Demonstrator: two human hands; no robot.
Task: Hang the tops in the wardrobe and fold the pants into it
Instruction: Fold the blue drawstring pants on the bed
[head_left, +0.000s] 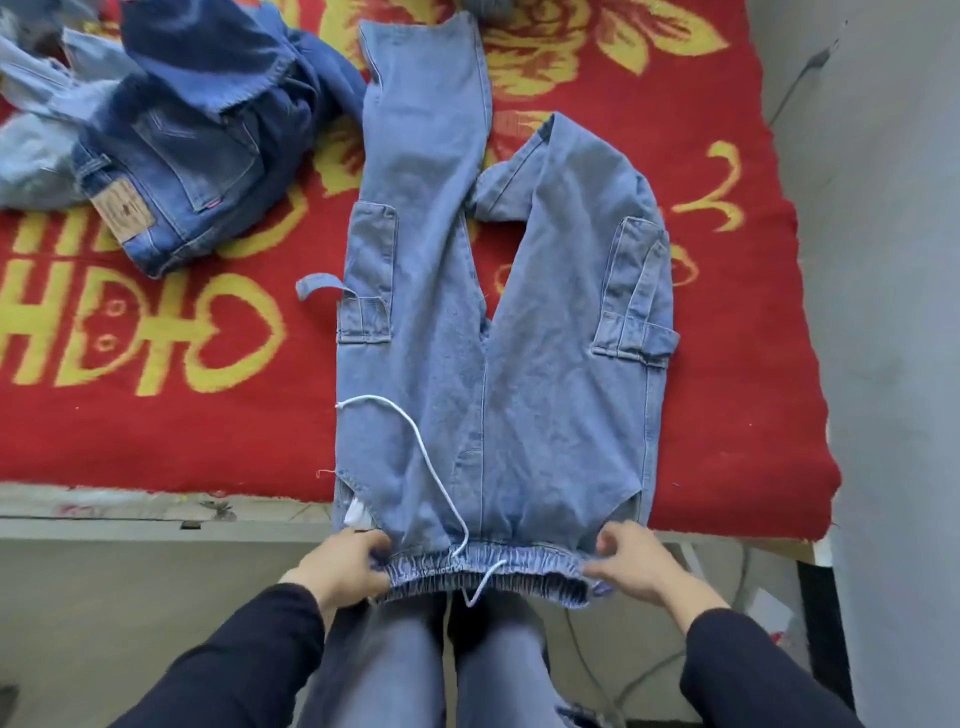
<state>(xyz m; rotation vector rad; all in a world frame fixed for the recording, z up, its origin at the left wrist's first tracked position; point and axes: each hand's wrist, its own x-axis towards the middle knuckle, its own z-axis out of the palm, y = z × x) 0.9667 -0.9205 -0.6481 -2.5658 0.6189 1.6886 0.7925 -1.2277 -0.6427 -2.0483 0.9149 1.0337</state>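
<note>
On the waistband (524, 569), left hand (343, 566) and right hand (639, 564) pinch opposite ends.

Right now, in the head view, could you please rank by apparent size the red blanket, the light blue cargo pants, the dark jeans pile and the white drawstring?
1. red and yellow blanket
2. light blue denim cargo pants
3. pile of darker blue jeans
4. white cord drawstring
The pile is partly cropped.

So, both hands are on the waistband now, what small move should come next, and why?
Probably fold the light blue pants in half lengthwise, right leg over left. They lie spread, legs apart, on the red blanket, the left hand and right hand gripping the waistband ends.
</note>
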